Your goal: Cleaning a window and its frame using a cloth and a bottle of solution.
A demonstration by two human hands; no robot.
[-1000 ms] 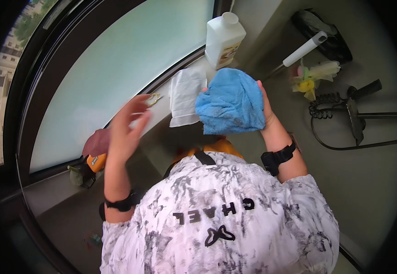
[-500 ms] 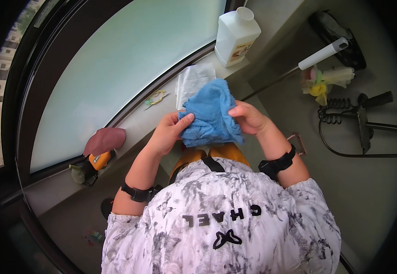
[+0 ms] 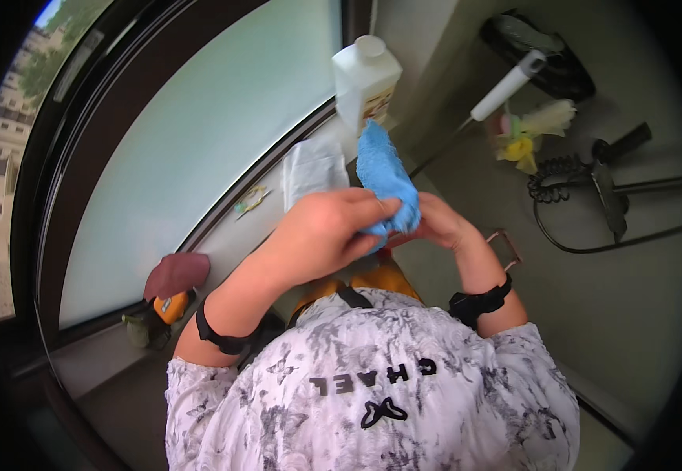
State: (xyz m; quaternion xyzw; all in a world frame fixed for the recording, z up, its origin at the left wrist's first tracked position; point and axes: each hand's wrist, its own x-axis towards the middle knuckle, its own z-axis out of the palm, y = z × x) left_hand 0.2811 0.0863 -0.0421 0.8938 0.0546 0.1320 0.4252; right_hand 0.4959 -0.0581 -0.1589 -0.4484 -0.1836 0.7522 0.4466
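— Starting near: what do the hands have?

— Both clamp one blue cloth (image 3: 386, 177). The left hand (image 3: 325, 231) closes its fingers over the lower end; the right hand (image 3: 435, 224) pinches the same end from the other side. The cloth stands up above them, in front of the chest.

— Room around them?

— Open floor to the right, up to the black cable (image 3: 561, 204). To the left the sill (image 3: 223, 235) runs just beside the left forearm, and the window frame (image 3: 160, 110) edges it.

— And further off?

— A white cloth (image 3: 309, 169) lies on the sill behind the hands, partly hidden by them. Past it stands a white bottle (image 3: 366, 78), its foot hidden by the blue cloth. A white handle (image 3: 506, 86) lies far right.

— Anything unclear?

— The right fingertips are hidden behind the cloth. The dark thing at top right is too dim to tell.
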